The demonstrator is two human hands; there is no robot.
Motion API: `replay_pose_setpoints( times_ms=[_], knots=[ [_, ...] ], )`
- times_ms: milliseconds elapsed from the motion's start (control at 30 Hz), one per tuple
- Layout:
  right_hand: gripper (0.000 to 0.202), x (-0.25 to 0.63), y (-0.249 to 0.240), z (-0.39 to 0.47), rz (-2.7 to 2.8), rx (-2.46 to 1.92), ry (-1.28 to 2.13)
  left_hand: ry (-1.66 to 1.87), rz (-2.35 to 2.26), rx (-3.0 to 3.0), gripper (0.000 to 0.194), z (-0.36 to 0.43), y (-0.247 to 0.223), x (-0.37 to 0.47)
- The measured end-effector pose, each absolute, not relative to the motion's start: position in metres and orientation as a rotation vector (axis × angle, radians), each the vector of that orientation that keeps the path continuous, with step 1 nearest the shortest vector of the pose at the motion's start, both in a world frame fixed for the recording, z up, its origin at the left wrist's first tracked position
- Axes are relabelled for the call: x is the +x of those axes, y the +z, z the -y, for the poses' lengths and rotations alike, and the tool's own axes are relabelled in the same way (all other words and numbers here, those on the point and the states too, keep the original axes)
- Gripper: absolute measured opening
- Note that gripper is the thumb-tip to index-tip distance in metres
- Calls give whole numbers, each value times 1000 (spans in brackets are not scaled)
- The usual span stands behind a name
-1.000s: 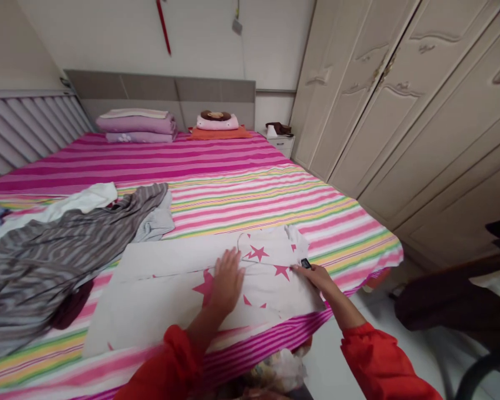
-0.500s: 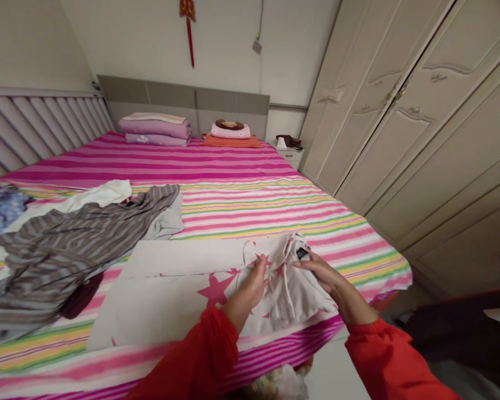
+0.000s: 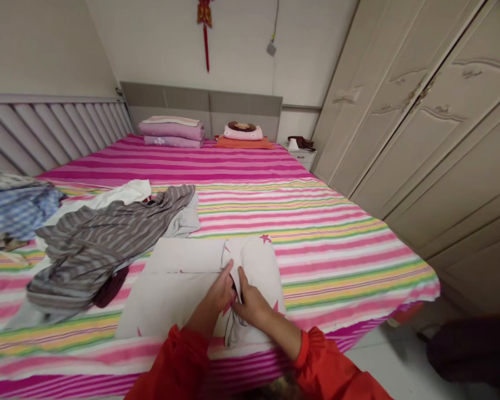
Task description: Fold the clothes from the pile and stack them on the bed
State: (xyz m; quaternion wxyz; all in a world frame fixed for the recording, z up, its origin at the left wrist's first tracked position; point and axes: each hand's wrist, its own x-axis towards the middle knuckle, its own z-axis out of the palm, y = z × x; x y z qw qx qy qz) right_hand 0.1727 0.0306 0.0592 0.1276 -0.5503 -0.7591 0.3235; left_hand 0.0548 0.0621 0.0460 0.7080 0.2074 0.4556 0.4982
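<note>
A white garment with pink stars [image 3: 170,300] lies on the bed in front of me. Its right part is folded over onto the middle, with a rounded fold at the right edge. My left hand [image 3: 223,289] grips the cloth near the middle of the garment. Close beside it, my right hand [image 3: 252,303] holds the edge of the folded part, fingers pointing away from me. A small dark patch shows between the two hands. Loose, crumpled cloth hangs below them toward the bed's near edge.
To the left lie a grey striped garment [image 3: 108,233], a dark red cloth [image 3: 111,288] and a blue checked cloth [image 3: 25,208]. Folded purple bedding [image 3: 173,131] and a pink pillow [image 3: 244,133] sit by the headboard [image 3: 245,108]. A wardrobe [image 3: 400,116] stands on the right.
The garment's right end, with its drawstring and dark label, has been folded over leftward. Both hands have moved left and come close together. The view has shifted slightly.
</note>
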Motion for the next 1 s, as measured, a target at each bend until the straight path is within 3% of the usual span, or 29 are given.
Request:
replay_pose_setpoints(
  times_ms=[100, 300, 400, 533, 600, 667, 800, 1000],
  knots=[
    [90, 184, 63, -20, 2280, -1575, 925, 1170, -1102, 492, 40, -64, 40, 63],
    [48, 217, 64, -12, 2214, -1464, 396, 1303, -1094, 584, 45, -64, 37, 69],
    [53, 225, 42, -14, 2351, -1386, 180, 1284, -1290, 712, 47, -68, 40, 65],
    [64, 228, 22, -13, 2406, -1311, 128, 1376, -1744, 929, 72, -72, 51, 55],
    [61, 232, 20, -10, 2366, -1261, 108, 1449, -1888, 1225, 72, -70, 56, 56],
    [58, 237, 20, -8, 2338, -1223, 104, 1301, -1748, 1722, 61, -68, 57, 67],
    [54, 241, 10, -8, 2353, -1218, 225, 650, -1171, 2329, 49, -69, 44, 111],
    [55, 235, 4, -8, 2333, -1282, 361, 435, -1246, 2504, 53, -117, 21, 146]
  ],
)
